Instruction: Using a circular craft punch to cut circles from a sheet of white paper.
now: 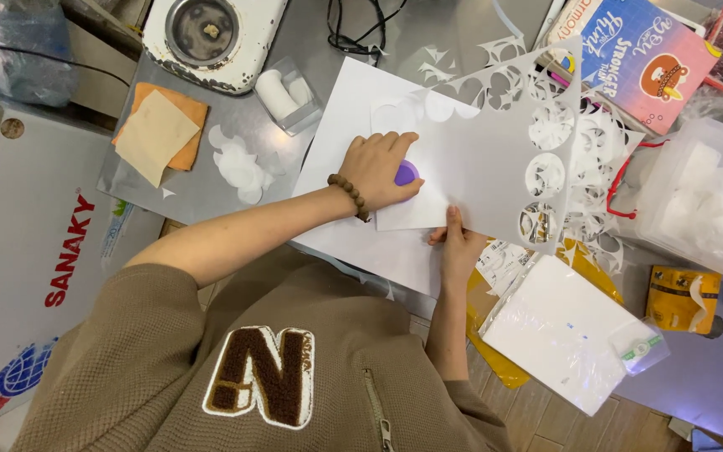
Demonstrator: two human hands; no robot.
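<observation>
A: What is the person's left hand (381, 170) doing?

B: It lies palm down on a white sheet (470, 159), fingers curled over a purple disc (407, 173). Only an edge of the disc shows past the knuckles. The disc sits on the sheet's left part, pressed flat under the hand. A brown bead bracelet (349, 195) circles that wrist.

A: And the right hand (459, 247)?

B: It pinches the sheet's near edge, thumb on top and pointing up the paper, the other fingers hidden below it. So both hands are closed on something: the left on the disc, the right on the sheet.

A: What does the sheet look like?

B: Its far and right parts are full of round cut-out holes, with thin ragged webs left between them. The left part, under the hands, is whole. It lies over a larger white sheet (340, 134) on the grey table (211, 180).

A: What is around them?

B: Left of the hands, a small pile of white paper circles (240, 166). Further left, a pale yellow cloth on an orange cloth (184, 125). Behind those, a clear box (288, 96) with white rolls in it, and a worn white appliance (211, 33) with a round metal well. To the right, a clear tub (700, 197) of white pieces, with a red cord beside it. Near the right hand, a wrapped pack of white paper (558, 331) resting on a yellow bag (495, 356). A blue and pink book (650, 54) lies at the far right.
</observation>
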